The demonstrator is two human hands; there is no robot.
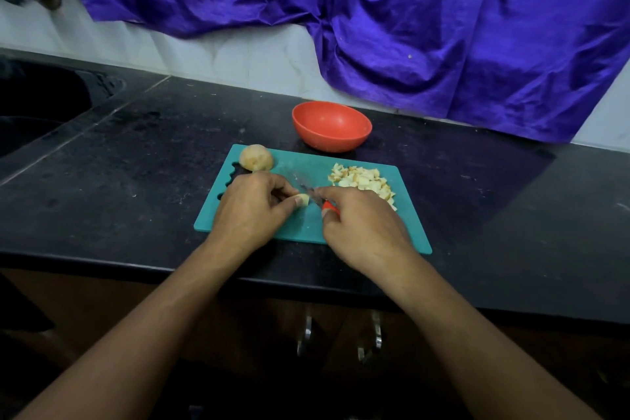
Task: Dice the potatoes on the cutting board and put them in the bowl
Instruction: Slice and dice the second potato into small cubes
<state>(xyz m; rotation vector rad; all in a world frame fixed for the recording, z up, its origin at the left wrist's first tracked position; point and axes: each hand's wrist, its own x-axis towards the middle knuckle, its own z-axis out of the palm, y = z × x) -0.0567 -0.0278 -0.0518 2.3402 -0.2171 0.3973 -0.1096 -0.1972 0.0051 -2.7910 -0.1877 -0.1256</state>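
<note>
A teal cutting board [306,225] lies on the black counter. My left hand [252,211] pinches a small potato piece [303,198] at the board's middle. My right hand [361,228] grips a red-handled knife [328,205], its blade pointing up-left right beside the piece. A whole potato [255,157] sits at the board's far left corner. A pile of diced potato [364,181] lies on the board's far right part. The red bowl [331,126] stands just behind the board and looks empty.
A dark sink [41,109] is set into the counter at the far left. Purple cloth [375,17] hangs over the tiled wall behind the bowl. Cabinet handles [341,337] show below the counter's front edge.
</note>
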